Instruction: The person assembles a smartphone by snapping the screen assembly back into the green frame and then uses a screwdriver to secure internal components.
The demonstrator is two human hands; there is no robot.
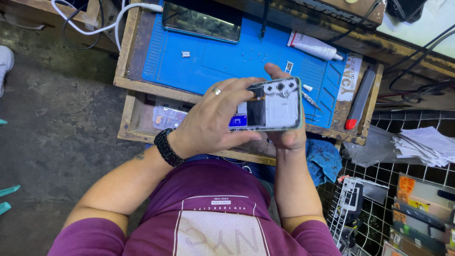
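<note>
a: where's the phone?

b: opened phone [272, 105], back cover off, insides showing w/ a white frame and camera rings at the right end. it's held flat-ish above the front edge of the wooden bench [127, 52], not resting on it.

a: and the hands?

b: the person's right hand [288, 135] cradles it from below, fingers curled round the underside, thumb up past the far edge. left hand [213, 121] comes over the top from the left, fingers bent and closed on the phone's left half, ring on one finger, black watch [167, 147] on that wrist. whether the left fingertips pinch some small part inside, can't tell, too small.

a: what's under it?

b: a blue work mat [213, 61] on the bench, tiny screws [253, 54] scattered mid-mat. second phone [201, 21] lies at the mat's far edge, screen dark. white glue tube [313, 46] near the far right corner, a tool w/ red tip [359, 102] just beside the mat's right edge, tweezers [310, 101] on the mat close to the held phone.

a: room?

b: open drawer [142, 118] below the bench top w/ small packets in it. blue cloth [324, 159] by the person's right forearm. wire rack [379, 199] at the right w/ packaged items, stack of papers [426, 144] above it. white cable [102, 21] at the far left, grey concrete floor [52, 118] on the left.
</note>
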